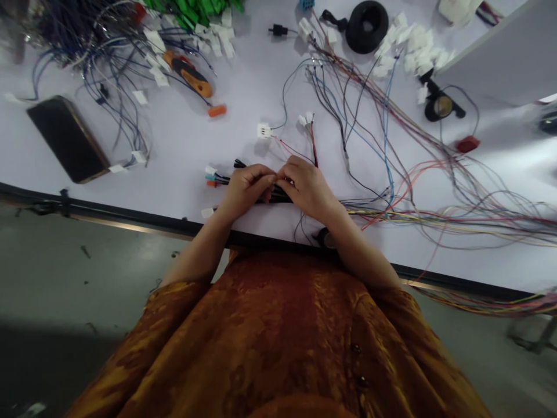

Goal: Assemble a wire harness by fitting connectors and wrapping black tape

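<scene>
At the near edge of a white table [243, 98], 2 hands work close together. The left hand [248, 188] and the right hand [307, 188] are curled, not spread, and their fingertips meet in the middle. They seem to pinch a thick bundle of black wires [282, 198], which lies under them, along the table edge. The fingers hide the spot, so I cannot tell which wire each one holds. Small orange and blue wire tips [212, 180] poke out at 9 o'clock. A small white plug [263, 130] sits at 12 o'clock, with thin red wires [296, 152] running from it. Long colored wires [435, 217] stretch away at 3 o'clock. A phone [67, 139] lies far off at 9 o'clock, and a tool with an orange handle [188, 74] lies at 10 o'clock. The step in hand looks like fingertip work on this black bundle. The next move calls for a firm, careful pinch, so the thin wires do not slip.
</scene>
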Available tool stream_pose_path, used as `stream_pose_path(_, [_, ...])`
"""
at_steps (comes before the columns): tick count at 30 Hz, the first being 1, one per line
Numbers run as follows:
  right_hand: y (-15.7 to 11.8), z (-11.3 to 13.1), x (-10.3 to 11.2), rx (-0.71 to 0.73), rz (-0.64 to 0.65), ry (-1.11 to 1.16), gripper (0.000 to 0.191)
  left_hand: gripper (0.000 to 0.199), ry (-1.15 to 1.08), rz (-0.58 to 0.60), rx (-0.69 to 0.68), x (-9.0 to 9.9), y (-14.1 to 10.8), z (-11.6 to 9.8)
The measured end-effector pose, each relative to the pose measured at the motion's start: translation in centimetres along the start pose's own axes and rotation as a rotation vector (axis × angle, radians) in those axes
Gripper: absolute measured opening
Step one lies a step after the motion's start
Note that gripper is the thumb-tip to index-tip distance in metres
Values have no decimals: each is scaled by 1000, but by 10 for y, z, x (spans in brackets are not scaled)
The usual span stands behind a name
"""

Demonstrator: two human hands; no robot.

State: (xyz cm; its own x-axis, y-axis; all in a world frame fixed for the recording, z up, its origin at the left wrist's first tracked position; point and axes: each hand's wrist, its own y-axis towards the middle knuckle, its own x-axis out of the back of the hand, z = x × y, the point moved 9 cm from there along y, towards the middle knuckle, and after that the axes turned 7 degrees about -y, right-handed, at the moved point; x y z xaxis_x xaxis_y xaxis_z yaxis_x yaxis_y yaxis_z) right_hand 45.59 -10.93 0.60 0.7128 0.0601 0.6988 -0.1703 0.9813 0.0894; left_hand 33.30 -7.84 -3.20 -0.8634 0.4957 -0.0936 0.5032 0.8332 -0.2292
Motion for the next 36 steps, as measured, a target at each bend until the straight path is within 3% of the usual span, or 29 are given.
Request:
stream_pose_path(7, [-11,-7,3,-59,-212,151,13,9,-196,-71,92,4,2,10])
stream_pose_path(17, [-8,4,1,20,-279,212,14,13,-315,-130,133,7,0,20])
stream_pose_path(22, [-8,-4,-5,-46,-232,203,14,13,-203,-98,95,4,1,14])
stream_pose_path(28, [-13,-1,-2,-8,-242,262,13,9,11,-113,74,9,-4,2])
stream_pose_path(30, [-15,-12,10,-36,-260,252,14,10,131,-160,19,20,-8,-7])
stream_pose_path(32, [-21,-38,36,-113,-363,171,16,12,275,-195,-22,34,-14,-14])
stream_pose_path(34, [-31,-73,67,-226,-484,5,16,16,397,-151,-14,42,-18,-13])
stream_pose_path(36, [-39,-110,87,-360,-510,-171,11,19,543,-63,-32,41,-21,-15])
